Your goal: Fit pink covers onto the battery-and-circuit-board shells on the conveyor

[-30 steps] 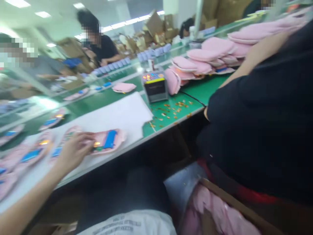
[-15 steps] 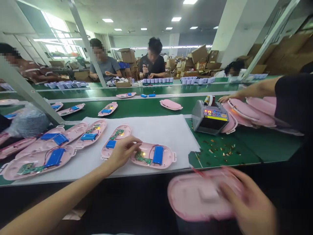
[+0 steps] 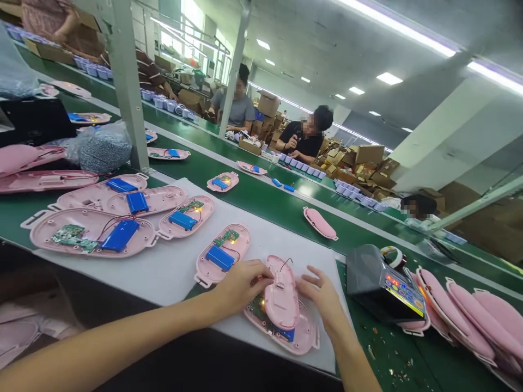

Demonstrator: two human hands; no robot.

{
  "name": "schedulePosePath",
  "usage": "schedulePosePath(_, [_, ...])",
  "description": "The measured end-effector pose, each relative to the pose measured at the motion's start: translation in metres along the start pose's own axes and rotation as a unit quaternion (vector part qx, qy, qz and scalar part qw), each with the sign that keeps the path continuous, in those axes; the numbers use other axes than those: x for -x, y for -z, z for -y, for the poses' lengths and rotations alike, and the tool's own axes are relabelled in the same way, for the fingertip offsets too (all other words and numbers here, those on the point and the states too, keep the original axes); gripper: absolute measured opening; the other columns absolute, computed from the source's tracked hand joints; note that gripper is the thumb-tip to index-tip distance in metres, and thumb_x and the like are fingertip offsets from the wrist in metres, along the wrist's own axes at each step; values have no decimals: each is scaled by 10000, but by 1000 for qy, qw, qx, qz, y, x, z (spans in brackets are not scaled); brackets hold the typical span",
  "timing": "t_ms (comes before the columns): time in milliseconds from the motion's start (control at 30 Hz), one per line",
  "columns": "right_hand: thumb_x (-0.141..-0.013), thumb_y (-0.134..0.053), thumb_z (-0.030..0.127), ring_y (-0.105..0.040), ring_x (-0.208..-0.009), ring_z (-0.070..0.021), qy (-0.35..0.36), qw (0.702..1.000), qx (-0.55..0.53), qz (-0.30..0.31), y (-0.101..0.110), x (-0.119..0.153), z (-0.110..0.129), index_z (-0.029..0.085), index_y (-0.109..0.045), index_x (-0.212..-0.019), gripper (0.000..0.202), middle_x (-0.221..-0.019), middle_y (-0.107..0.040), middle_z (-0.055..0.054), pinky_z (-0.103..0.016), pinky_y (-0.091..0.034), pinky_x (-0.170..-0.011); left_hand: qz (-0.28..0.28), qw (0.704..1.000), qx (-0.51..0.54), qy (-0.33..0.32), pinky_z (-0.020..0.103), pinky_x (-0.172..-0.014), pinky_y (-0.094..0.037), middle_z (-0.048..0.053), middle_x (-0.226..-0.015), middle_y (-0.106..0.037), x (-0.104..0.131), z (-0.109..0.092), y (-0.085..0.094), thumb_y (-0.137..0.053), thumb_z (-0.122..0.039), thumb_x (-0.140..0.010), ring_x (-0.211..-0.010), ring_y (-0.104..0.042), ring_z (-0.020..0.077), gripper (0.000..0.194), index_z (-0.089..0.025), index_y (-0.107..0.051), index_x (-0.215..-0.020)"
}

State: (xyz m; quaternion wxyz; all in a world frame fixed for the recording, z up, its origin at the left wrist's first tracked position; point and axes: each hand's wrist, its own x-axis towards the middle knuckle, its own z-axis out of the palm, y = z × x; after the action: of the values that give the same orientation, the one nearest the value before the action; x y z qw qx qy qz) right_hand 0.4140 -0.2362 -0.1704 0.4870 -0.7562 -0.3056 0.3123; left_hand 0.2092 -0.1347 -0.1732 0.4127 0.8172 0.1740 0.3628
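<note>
A left hand [image 3: 245,286] pinches, thumb against fingers, the near-side edge of a pale pink, oval plastic cover [image 3: 281,307] at a factory workbench. A right hand [image 3: 322,296], fingers parted and gripping nothing, is poised at the cover's opposite edge; whether a fingertip touches it cannot be told. A short, thin dark wire [image 3: 287,263] juts from the cover's upper end.

Directly beneath the grip, the cover hangs tilted over a pale pink, oval plastic shell [image 3: 305,335], partly hiding a rectangular blue battery [image 3: 286,334] and a green circuit board beside a glowing amber light. Just left of the grip, a second open pink shell [image 3: 245,246] holds its own blue battery [image 3: 220,257]; farther left, more open shells [image 3: 141,245] overlap along a white sheet [image 3: 180,280]. Right of the grip stand a dark, boxy machine [image 3: 368,277] with lit buttons and, past it, leaning closed pink cases [image 3: 445,305]. Well beyond the grip, across the green bench [image 3: 265,204], a co-worker in a black shirt [image 3: 304,142] sits behind lavender cups [image 3: 302,166].
</note>
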Motion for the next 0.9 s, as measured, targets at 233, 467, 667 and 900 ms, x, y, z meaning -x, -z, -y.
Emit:
schedulePosePath(233, [-732,-609,489,-655,-739,-229,151,984,96,3,-4,-6,13,87,-649,-1114,556,-841,-700,-108,-327,-518,-664,1,1000,17,7,182,-579,-461,-2,-738,-683,3,1,1,-625,-115,-859,-633,-612,102,98,-165,-705,-833])
schedulePosePath(467, [-933,-350,28,-563,-668,-116,613,613,486,-111,35,42,68,193,-695,-1131,430,-860,-686,-30,-260,-373,-631,-72,969,-103,-214,237,-687,-531,39,-824,-710,8,-14,5,-551,-167,-953,-745,-652,134,147,-177,-695,-925])
schedulePosePath(667, [-962,-392,76,-622,-745,-100,588,693,411,-68,3,72,80,198,-680,-1157,368,-923,-690,-25,-209,-430,-663,-170,960,-116,-189,342,-867,-568,117,-1143,-605,3,-27,-7,-558,-126,-929,-1000,-640,190,150,-172,-697,-899])
schedulePosePath(900, [-946,-469,247,-666,-794,-159,412,854,312,-64,9,55,61,240,-722,-1057,277,-969,-712,-28,-253,-503,-649,-100,993,58,-21,282,-775,-603,81,-1163,-629,-3,-6,-10,-666,-111,-851,-1016,-663,196,120,-203,-742,-844])
